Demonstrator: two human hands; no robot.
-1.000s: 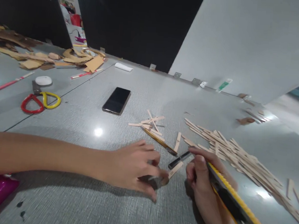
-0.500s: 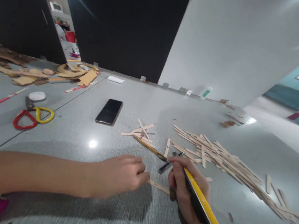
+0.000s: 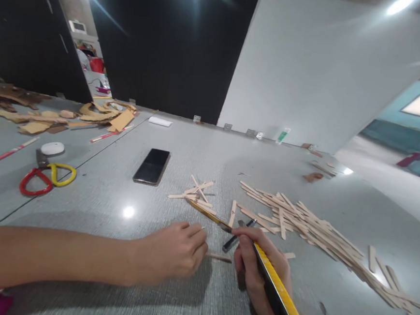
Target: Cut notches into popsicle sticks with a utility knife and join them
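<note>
My left hand (image 3: 179, 249) is closed at the middle, with a wooden craft stick (image 3: 220, 258) jutting from its fingertips toward the right. My right hand (image 3: 261, 266) grips a yellow and black utility knife (image 3: 283, 292) like a pen, its handle pointing back to the lower right. Just beyond the right fingertips lie a thin yellow tool with a dark tip (image 3: 207, 213) and a short dark rod-like piece (image 3: 238, 236). Several loose craft sticks (image 3: 200, 190) lie crossed near them, and a large pile of craft sticks (image 3: 310, 226) spreads across the right.
A black phone (image 3: 152, 166) lies left of centre on the grey table (image 3: 93, 201). Farther left are scissors (image 3: 48, 178) with red and yellow handles, a white mouse-like object (image 3: 52, 148) and cardboard scraps (image 3: 107, 118). A white panel (image 3: 297, 62) stands behind.
The craft stick in my left hand has turned and now shows more of its narrow edge, clear of the right fingers. My right hand keeps the knife. The view has tipped slightly upward.
</note>
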